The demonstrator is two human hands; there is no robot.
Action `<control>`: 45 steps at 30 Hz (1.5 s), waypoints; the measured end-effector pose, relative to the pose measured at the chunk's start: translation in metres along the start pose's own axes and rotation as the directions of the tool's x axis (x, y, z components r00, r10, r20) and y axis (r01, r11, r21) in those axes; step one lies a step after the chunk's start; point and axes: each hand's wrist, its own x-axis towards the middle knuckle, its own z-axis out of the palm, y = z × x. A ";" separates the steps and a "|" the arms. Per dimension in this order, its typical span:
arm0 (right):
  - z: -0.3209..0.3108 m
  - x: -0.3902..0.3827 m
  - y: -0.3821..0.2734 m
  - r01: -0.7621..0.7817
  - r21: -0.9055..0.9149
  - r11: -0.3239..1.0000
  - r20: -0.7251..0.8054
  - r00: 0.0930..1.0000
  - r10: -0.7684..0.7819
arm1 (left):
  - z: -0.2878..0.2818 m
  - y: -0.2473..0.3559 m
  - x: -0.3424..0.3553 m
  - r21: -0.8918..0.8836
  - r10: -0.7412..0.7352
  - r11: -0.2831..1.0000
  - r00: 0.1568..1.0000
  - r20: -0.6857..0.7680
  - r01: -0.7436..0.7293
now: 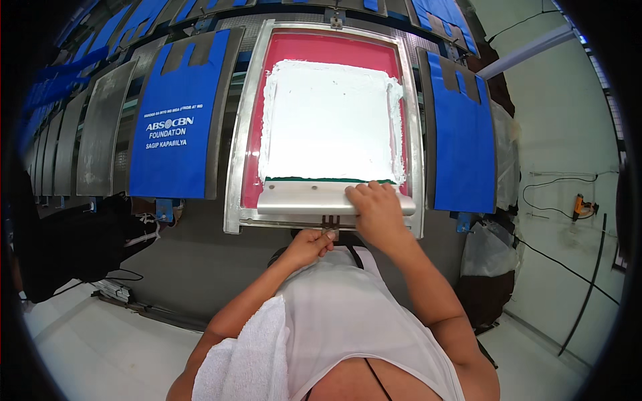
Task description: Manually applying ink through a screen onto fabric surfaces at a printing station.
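In front of me lies a silkscreen frame (412,134) with a pink-red border on its mesh. Thick white ink (328,120) covers most of the mesh. A squeegee (301,199) with a pale metal holder and a dark green blade rests across the near end, along the ink's edge. My right hand (378,210) is closed over the squeegee's right part, fingers on top. Below the frame's near edge, my left hand (307,248) is closed in a pinch beside a slotted metal bracket (330,226); what its fingers grip is hidden.
On a flat board to the left lies a blue bag (177,160) with white print; a plain blue bag (461,140) lies on the right-hand board. More boards stretch away on the left, near a bare board (103,134). An orange tool (578,207) with a cord hangs far right.
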 end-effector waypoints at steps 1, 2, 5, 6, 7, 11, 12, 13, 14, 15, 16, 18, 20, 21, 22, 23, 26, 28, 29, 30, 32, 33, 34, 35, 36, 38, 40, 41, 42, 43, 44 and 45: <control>0.002 -0.003 0.002 -0.020 0.000 1.000 0.020 1.000 0.020 | 0.001 0.000 0.002 0.060 -0.025 0.998 0.999 -0.038 0.027; 0.006 -0.003 0.005 -0.029 -0.001 1.000 0.012 1.000 0.029 | 0.001 -0.006 0.005 0.069 -0.023 0.997 0.999 -0.032 0.025; 0.001 0.009 0.032 -0.058 0.004 0.998 0.016 0.998 0.057 | -0.001 -0.020 0.016 0.167 -0.134 0.972 0.973 -0.187 0.166; -0.005 0.011 0.045 -0.073 -0.006 0.997 0.010 0.997 0.073 | -0.002 -0.018 0.015 0.189 -0.168 0.959 0.960 -0.222 0.211; -0.012 0.010 0.058 -0.124 -0.057 0.991 0.067 0.990 0.128 | -0.005 -0.022 0.013 0.169 -0.176 0.961 0.956 -0.236 0.218; -0.009 0.009 0.124 -0.262 0.256 0.930 0.123 0.963 0.238 | -0.008 -0.023 0.008 0.111 -0.176 0.971 0.946 -0.274 0.213; -0.004 0.010 0.134 -0.286 0.502 0.816 0.152 0.958 0.242 | -0.010 -0.017 0.007 0.153 -0.189 0.959 0.943 -0.273 0.237; 0.003 0.008 0.142 -0.301 0.502 0.811 0.149 0.953 0.262 | -0.015 -0.009 0.000 0.460 -0.113 0.853 0.946 -0.303 0.249; 0.009 0.012 0.152 -0.324 0.597 0.734 0.153 0.944 0.292 | -0.025 0.004 -0.005 0.717 -0.017 0.654 0.952 -0.306 0.242; 0.015 0.017 0.160 -0.338 0.686 0.644 0.159 0.934 0.320 | -0.038 0.015 -0.011 0.717 0.203 0.678 0.896 -0.395 0.163; 0.023 0.020 0.168 -0.347 0.685 0.640 0.150 0.928 0.342 | -0.057 0.027 -0.016 0.725 0.406 0.684 0.787 -0.464 0.075; 0.036 0.024 0.177 -0.338 0.839 0.426 0.172 0.908 0.382 | -0.112 0.056 -0.013 0.629 0.546 0.776 0.460 -0.701 0.037; 0.042 0.032 0.173 -0.350 0.857 0.378 0.181 0.892 0.415 | -0.148 0.069 -0.006 0.590 0.477 0.795 0.457 -0.750 0.139; 0.044 0.039 0.163 -0.325 0.869 0.373 0.168 0.903 0.396 | -0.185 0.044 0.001 0.561 0.462 0.818 0.435 -0.773 0.129; 0.046 0.041 0.158 -0.311 0.877 0.367 0.159 0.907 0.390 | -0.204 0.028 0.007 0.532 0.442 0.839 0.428 -0.788 0.113; 0.051 0.040 0.161 -0.300 0.885 0.355 0.125 0.889 0.441 | -0.202 0.028 0.015 0.538 0.446 0.836 0.442 -0.778 0.105; 0.058 0.037 0.178 -0.316 0.904 0.288 0.176 0.889 0.423 | -0.195 0.031 0.030 0.493 0.489 0.860 0.498 -0.716 -0.135; 0.039 0.026 0.178 -0.332 0.886 0.324 0.153 0.869 0.472 | -0.176 0.047 0.016 0.480 0.455 0.872 0.511 -0.729 -0.092; 0.029 0.020 0.179 -0.317 0.892 0.323 0.155 0.884 0.440 | -0.160 0.056 0.002 0.475 0.465 0.873 0.483 -0.742 -0.110; 0.019 0.016 0.178 -0.300 0.899 0.320 0.158 0.902 0.402 | -0.147 0.061 -0.007 0.471 0.473 0.873 0.449 -0.758 -0.124; -0.015 -0.005 0.191 -0.252 0.900 0.357 0.103 0.916 0.387 | -0.120 0.062 -0.005 0.420 0.471 0.882 0.441 -0.764 -0.214; -0.034 -0.019 0.208 -0.245 0.897 0.368 0.101 0.924 0.369 | -0.098 0.064 0.000 0.363 0.468 0.881 0.442 -0.765 -0.305; -0.049 -0.036 0.229 -0.246 0.880 0.407 0.079 0.920 0.385 | -0.055 0.085 0.010 0.262 0.331 0.943 0.507 -0.795 -0.205; -0.061 -0.052 0.250 -0.267 0.849 0.456 0.069 0.912 0.405 | -0.046 0.068 0.031 0.411 0.493 0.870 0.445 -0.748 -0.273; -0.068 -0.075 0.279 -0.304 0.883 0.357 0.124 0.886 0.447 | 0.007 0.094 0.048 0.410 0.463 0.885 0.500 -0.732 -0.220; -0.080 -0.109 0.326 -0.221 0.916 0.334 0.039 0.879 0.474 | 0.045 0.071 0.093 0.359 0.473 0.881 0.518 -0.713 -0.309; -0.093 -0.150 0.380 -0.284 0.878 0.385 0.051 0.856 0.515 | 0.112 0.083 0.127 0.310 0.457 0.888 0.569 -0.684 -0.340; -0.099 -0.167 0.407 -0.275 0.876 0.395 0.055 0.872 0.486 | 0.147 0.092 0.137 0.288 0.459 0.887 0.607 -0.649 -0.362; -0.101 -0.184 0.425 -0.306 0.884 0.354 0.089 0.852 0.515 | 0.173 0.092 0.144 0.332 0.464 0.886 0.589 -0.661 -0.324; -0.102 -0.194 0.446 -0.337 0.889 0.312 0.123 0.830 0.544 | 0.189 0.083 0.158 0.337 0.448 0.894 0.580 -0.680 -0.296; -0.101 -0.206 0.463 -0.339 0.889 0.308 0.134 0.835 0.533 | 0.204 0.077 0.167 0.345 0.432 0.901 0.584 -0.687 -0.262; -0.095 -0.209 0.477 -0.328 0.902 0.281 0.144 0.841 0.521 | 0.217 0.083 0.168 0.302 0.424 0.905 0.571 -0.703 -0.300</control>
